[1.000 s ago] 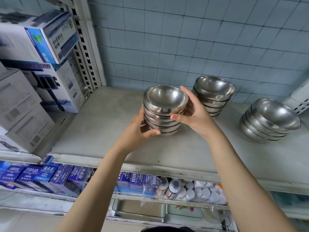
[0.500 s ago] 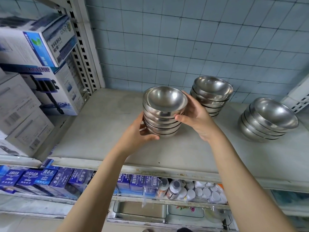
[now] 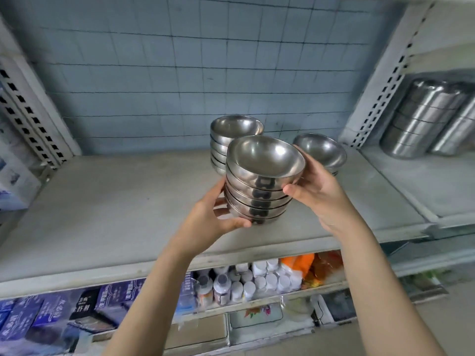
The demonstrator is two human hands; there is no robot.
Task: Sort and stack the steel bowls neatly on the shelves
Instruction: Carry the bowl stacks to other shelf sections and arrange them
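Both hands, left [image 3: 210,222] and right [image 3: 318,191], grip a nested bowl stack [image 3: 259,183] above the shelf [image 3: 123,206], near two other stacks [image 3: 231,134].

Held bowl stack [image 3: 259,183] now farther right.

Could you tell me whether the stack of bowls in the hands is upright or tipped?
Tipped: the held stack leans, its top bowl's mouth facing the camera, gripped between the left hand and right hand.

hands [image 3: 259,201] gripping bowl stack [image 3: 259,186], shelf [image 3: 115,201]
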